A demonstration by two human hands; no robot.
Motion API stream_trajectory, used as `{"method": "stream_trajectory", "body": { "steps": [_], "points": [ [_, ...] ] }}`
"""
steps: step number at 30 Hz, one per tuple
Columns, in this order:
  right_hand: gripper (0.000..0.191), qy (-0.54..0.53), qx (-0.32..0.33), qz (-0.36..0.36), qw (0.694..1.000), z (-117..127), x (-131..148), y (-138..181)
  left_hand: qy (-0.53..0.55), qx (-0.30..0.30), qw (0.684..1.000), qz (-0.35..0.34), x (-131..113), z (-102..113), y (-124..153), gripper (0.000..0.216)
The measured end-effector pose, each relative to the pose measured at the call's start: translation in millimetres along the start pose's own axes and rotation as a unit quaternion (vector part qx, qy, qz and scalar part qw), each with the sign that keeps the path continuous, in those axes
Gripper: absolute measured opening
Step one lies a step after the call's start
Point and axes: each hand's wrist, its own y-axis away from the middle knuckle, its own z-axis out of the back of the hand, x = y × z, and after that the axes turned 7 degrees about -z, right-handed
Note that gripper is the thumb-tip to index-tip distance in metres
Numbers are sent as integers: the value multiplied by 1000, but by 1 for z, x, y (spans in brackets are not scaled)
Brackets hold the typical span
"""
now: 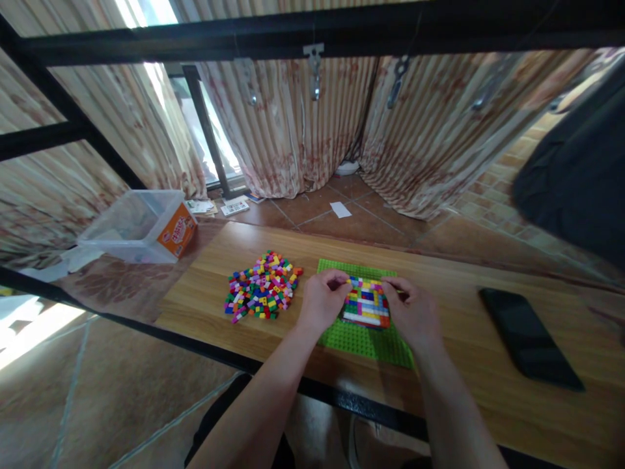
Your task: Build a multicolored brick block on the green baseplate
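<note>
A green baseplate [362, 341] lies on the wooden table [454, 273], and a flat block of many-coloured small bricks [367, 305] is built on its middle. My left hand [323, 301] rests at the block's left edge with its fingers curled and pinched at the top left corner. At the block's right edge my right hand [414, 312] has its fingers curled and pressed against the bricks. I cannot make out whether either hand holds a loose brick. A pile of loose coloured bricks [262, 293] lies on the table to the left of the baseplate.
A black phone [530, 339] lies flat on the table at the right. On the floor at the left stands a clear plastic box [141, 225] with an orange label. Black frame bars [312, 29] cross the view above and along the near table edge. Curtains hang behind.
</note>
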Motion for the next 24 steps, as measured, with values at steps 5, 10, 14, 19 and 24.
{"method": "stream_trajectory", "body": {
  "steps": [5, 10, 14, 19, 24],
  "points": [
    [44, 6, 10, -11, 1000, 0, -2, -1, 30, -21, 999, 24, 3, -3, -1, 14],
    [43, 19, -4, 4, 1000, -2, -5, 0, 120, -34, 988, 87, 0, -2, -4, 26],
    [45, 40, -16, 13, 999, -3, -3, 2, 214, -27, 960, 178, -7, -2, -6, 26],
    [44, 53, -23, 20, 998, -4, -1, 4, 253, -25, 939, 234, -12, -4, -10, 19],
    [43, 48, -23, 34, 998, -5, -5, 3, 247, -25, 938, 244, -11, -4, -14, 16]
  ]
}}
